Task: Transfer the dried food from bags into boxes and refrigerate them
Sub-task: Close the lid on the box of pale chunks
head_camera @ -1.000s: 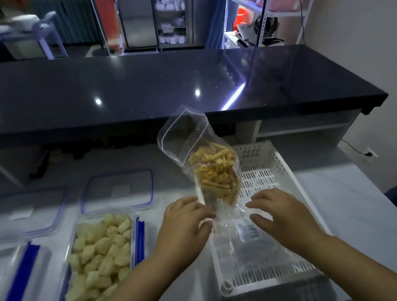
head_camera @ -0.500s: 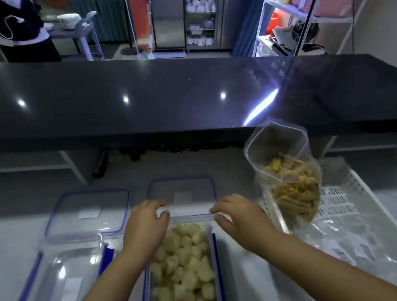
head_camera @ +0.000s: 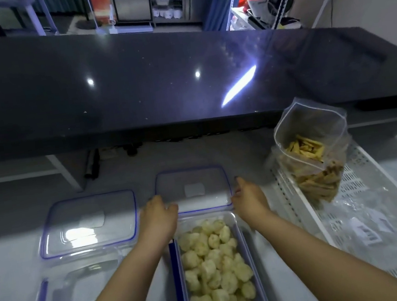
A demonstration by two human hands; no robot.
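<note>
A clear box (head_camera: 245,241) filled with pale dried food chunks (head_camera: 210,264) stands in front of me. Just behind it a clear lid with a blue rim (head_camera: 193,189) lies flat on the counter. My left hand (head_camera: 159,216) holds the lid's near left corner, thumb on top. My right hand (head_camera: 250,200) holds its right edge, with the thumb at the near corner. An open zip bag of yellow-brown dried strips (head_camera: 315,166) stands upright at the right.
The bag stands in a white perforated tray (head_camera: 371,191), where empty clear bags (head_camera: 363,226) also lie. At the left are an empty clear box (head_camera: 67,298) and a second lid (head_camera: 87,223). A raised black counter (head_camera: 130,83) runs across behind.
Both hands left the bag of strips in the tray, moved left over the filled box, and now reach past it to the lid's two sides.
</note>
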